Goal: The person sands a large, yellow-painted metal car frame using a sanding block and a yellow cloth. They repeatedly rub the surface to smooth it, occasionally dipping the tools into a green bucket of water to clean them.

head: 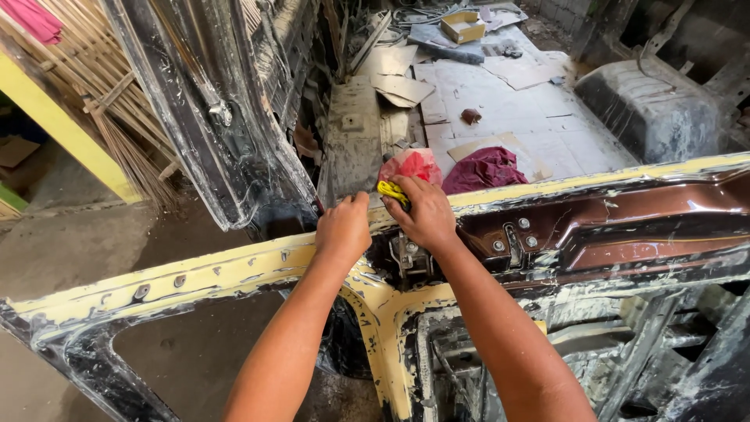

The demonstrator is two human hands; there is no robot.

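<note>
Yellow tool (pixel 393 193) squeezed in right hand (pixel 422 215), fist curled | left hand (pixel 342 229) at 9 o'clock, closed, pressing car frame (pixel 234 270) | both arms straight out

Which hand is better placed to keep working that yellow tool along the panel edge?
Right, probably. The right hand already grips the yellow tool at the cream panel edge. The left hand is a closed fist resting on the edge beside it, likely bracing.

A small open box of yellowish cardboard (pixel 462 26) sits at the top centre of the frame. Flattened pale brown cardboard sheets (pixel 401 88) lie below it. A brown cardboard box (pixel 16 151) shows at the left edge.
</note>
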